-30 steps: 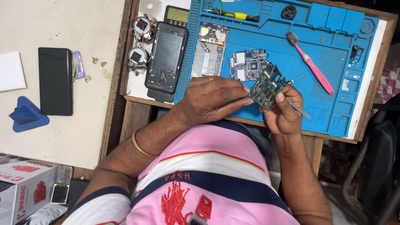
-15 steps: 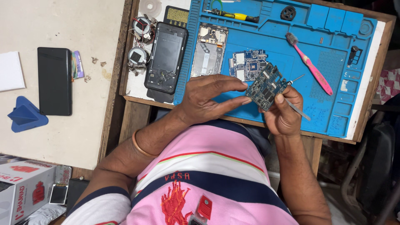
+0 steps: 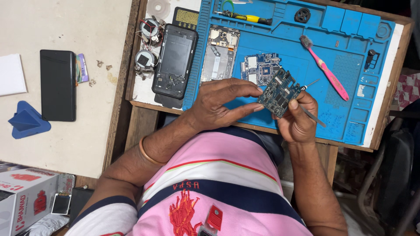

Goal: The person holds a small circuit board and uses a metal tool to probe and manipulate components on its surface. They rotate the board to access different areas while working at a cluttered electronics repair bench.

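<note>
- Far left, well apart from the work: a black phone (image 3: 57, 85) flat on the pale tabletop, a blue triangular pick (image 3: 27, 122) just below it.
- On the tray's left side: a stripped phone frame (image 3: 175, 61) beside two small round parts, then a bare chassis (image 3: 220, 54) on the blue repair mat (image 3: 350, 109).
- Left hand (image 3: 218, 105) curled over the mat's near edge, thumb and forefinger closed on the left edge of the circuit board (image 3: 280, 91); remaining fingers loosely bent.
- Circuit board lifted off the mat and tilted, pinched between both hands, just below a second small board (image 3: 260, 69) lying flat.
- Right hand (image 3: 297, 120) closed round the board's right edge, thumb on top, with tweezers (image 3: 311, 116) tucked in the same grip; tip position hard to make out, probably near the board's upper right corner.
- Step in hand, by the look of it: inspecting or picking at a component on the held board. Next move calls for a steady left-hand pinch and a fine, light tip placement.
- Further right: pink toothbrush (image 3: 326, 69) lying diagonally, untouched.
</note>
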Demonstrator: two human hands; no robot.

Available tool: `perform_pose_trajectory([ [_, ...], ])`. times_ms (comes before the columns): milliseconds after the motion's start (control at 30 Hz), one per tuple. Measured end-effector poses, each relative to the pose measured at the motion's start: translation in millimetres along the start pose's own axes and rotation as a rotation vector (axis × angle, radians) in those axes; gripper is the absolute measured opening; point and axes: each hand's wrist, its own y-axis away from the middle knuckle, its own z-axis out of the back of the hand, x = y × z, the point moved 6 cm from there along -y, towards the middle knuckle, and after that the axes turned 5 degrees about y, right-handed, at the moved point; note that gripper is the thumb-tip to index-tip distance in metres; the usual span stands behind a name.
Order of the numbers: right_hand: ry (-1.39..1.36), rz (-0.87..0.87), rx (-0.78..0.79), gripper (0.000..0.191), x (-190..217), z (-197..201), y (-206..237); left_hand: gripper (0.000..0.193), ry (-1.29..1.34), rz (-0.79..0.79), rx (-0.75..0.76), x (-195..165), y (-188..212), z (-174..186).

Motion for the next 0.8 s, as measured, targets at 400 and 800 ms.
perform_pose_trajectory([
  [400, 0.018, 0.009, 0.009, 0.017, 2.3, -6.2, 0.7, 0.048, 0.023, -0.009, 0.088, -1.7, -4.0, 2.6],
  [800, 0.033, 0.023, 0.021, 0.016, 2.6, -8.2, -0.5, 0.051, 0.141, 0.081, 0.101, 7.4, 1.5, -0.5],
])
